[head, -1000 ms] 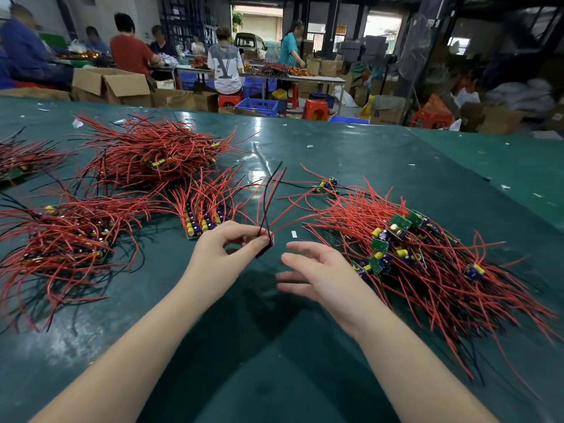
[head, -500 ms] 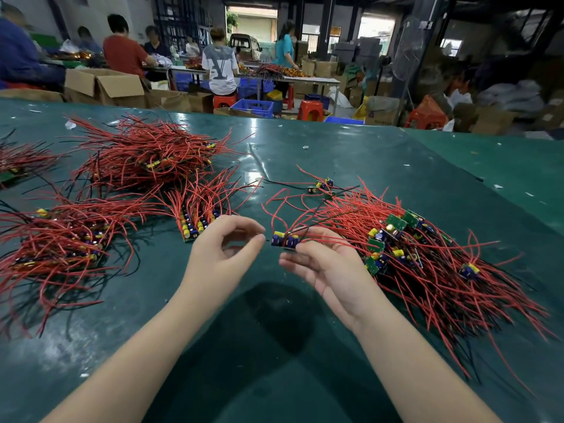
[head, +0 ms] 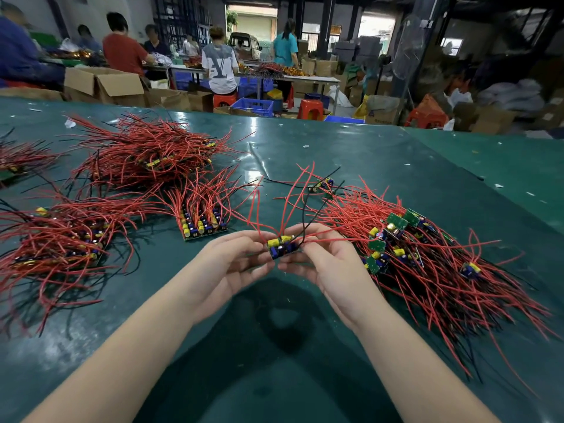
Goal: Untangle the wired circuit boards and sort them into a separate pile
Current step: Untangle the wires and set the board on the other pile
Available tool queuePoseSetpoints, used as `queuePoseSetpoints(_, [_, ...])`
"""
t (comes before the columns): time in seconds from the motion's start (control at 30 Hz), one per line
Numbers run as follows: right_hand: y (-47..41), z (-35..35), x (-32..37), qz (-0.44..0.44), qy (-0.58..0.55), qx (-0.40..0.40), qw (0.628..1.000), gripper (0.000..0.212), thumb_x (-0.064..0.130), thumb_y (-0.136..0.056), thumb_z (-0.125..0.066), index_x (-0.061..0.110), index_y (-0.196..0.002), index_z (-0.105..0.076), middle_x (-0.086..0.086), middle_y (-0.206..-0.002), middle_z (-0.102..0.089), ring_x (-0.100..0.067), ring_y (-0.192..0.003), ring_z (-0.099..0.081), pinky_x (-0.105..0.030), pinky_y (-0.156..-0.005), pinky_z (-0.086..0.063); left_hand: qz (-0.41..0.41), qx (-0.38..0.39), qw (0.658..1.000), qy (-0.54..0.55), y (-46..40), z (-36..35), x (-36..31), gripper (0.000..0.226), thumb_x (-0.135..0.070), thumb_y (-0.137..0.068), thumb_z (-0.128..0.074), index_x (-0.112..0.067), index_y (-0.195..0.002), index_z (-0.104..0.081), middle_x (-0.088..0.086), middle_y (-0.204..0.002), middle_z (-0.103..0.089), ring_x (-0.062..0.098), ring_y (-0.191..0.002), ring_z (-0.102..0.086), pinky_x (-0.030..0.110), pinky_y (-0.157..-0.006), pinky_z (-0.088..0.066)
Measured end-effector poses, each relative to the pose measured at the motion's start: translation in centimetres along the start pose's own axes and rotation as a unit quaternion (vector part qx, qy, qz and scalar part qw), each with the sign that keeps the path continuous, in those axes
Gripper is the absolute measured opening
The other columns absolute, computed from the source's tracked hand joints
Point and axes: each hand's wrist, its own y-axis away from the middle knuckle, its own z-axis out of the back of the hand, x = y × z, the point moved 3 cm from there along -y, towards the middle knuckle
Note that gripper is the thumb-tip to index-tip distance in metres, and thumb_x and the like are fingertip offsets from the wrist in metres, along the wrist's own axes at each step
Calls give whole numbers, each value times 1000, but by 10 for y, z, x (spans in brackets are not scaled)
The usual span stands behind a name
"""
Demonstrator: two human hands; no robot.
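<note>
Red-wired circuit board (head: 282,246), carried half a second ago by my right hand (head: 328,264) alone, now sits pinched in both grips, left hand (head: 235,264) joining; its leads trail toward the tangled heap (head: 427,257) at 3 o'clock, the sorted stack (head: 203,224) waiting at 10 o'clock on the bench (head: 366,154).

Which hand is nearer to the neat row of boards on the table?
Left. The left hand is just below-right of the neat row of boards; the right hand lies farther right, beside the tangled pile.
</note>
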Motion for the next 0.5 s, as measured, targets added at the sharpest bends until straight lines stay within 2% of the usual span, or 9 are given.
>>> queuePoseSetpoints(0.13, [0, 0, -2, 1, 3, 0, 1000, 23, -6, -97, -41, 4, -97, -62, -13, -85, -71, -20, -69, -69, -28, -69, -58, -4, 10, 1000, -6, 0, 1, 1, 13, 0, -83, -60, -6, -89, -71, 11, -89, -72, 13, -73, -68, 24, -69, -58])
queuePoseSetpoints(0.23, [0, 2, -4, -13, -7, -1, 1000, 13, 0, -95, -51, 7, -97, -62, -8, -83, -72, -18, -68, -70, -26, -68, -58, -16, 11, 1000, -23, 0, 0, 2, 11, -5, -77, -66, -8, -86, -71, 9, -88, -73, 10, -72, -68, 20, -68, -57])
queuePoseSetpoints(0.3, [1, 2, -3, -31, -17, 14, 999, 8, 5, -89, -60, 9, -96, -63, -5, -81, -73, -17, -70, -70, -26, -68, -58, -23, 16, 999, -28, 1, 1, 2, 19, -10, -70, -69, -8, -88, -69, 8, -87, -73, 9, -73, -68, 19, -67, -57])
queuePoseSetpoints(0.4, [1, 2, -3, -61, -32, 32, 997, 20, -1, -81, -68, 8, -99, -64, -7, -82, -71, -16, -73, -69, -27, -71, -59, -32, 18, 998, -44, 1, 2, 2, 28, -12, -63, -72, -9, -91, -69, 5, -85, -71, 8, -73, -67, 17, -66, -56])
queuePoseSetpoints(0.5, [2, 2, -5, -87, -60, 23, 994, 26, -9, -78, -68, 1, -101, -62, -12, -81, -67, -16, -69, -68, -24, -66, -57, -26, 23, 998, -54, 1, 2, 4, 24, -14, -60, -74, -12, -84, -75, 5, -83, -72, 8, -66, -66, 16, -64, -55])
